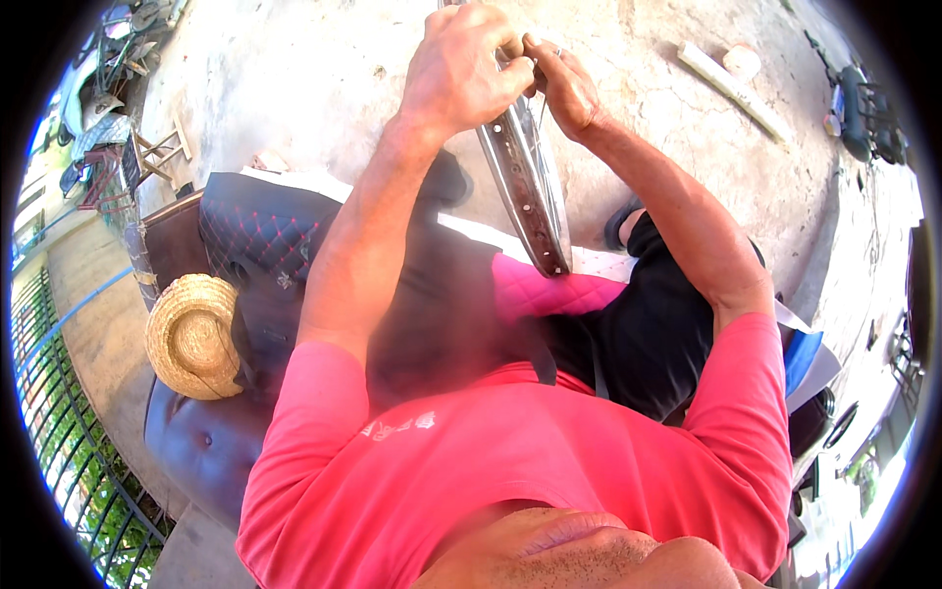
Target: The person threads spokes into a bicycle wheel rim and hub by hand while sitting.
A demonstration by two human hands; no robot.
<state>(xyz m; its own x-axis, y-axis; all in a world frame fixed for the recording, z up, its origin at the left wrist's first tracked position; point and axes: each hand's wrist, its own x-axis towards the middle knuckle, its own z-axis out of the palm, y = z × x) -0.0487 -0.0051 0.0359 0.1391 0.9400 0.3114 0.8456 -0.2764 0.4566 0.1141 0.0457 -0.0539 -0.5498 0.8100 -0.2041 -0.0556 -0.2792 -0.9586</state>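
A long, tapered metal piece (520,187) with shiny chrome edges, a brown inner face and small pale studs or holes runs from the top edge down toward my lap. Its lower end rests near a pink quilted cover (549,290) between my legs. Over its upper part, my left hand (461,74) is closed, thumb and fingers pinched together. Close beside it, my right hand (567,86) is closed too, fingertips meeting those of the left. What sits between the fingertips is too small to make out. My left hand hides part of the metal.
A straw hat (196,334) lies on a dark padded seat (201,442) at my left, near a dark quilted cover (260,231). A pale bar (731,90) lies on the concrete floor ahead right. A small wooden frame (162,152) stands far left, beyond a metal fence (78,432).
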